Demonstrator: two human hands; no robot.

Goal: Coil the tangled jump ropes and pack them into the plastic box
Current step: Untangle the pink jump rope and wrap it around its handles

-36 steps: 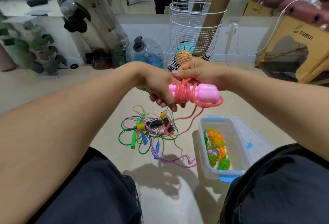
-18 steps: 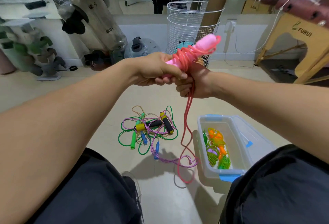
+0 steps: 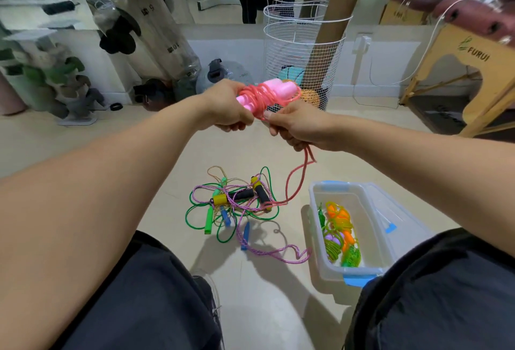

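Both hands (image 3: 231,107) grip smooth pink handles (image 3: 278,89) wound with glossy cord (image 3: 259,96).

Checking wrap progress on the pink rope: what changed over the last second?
The pink handles went from level to tipped up and back near level, gripped throughout by the left hand. The right hand keeps feeding the pink cord; its slack loop came off the floor. Tangled pile and plastic box unchanged.

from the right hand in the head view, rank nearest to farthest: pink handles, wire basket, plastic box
1. pink handles: just above the right hand, which pinches their cord.
2. wire basket: behind the hand, against the wall.
3. plastic box: on the floor below, by the right knee.
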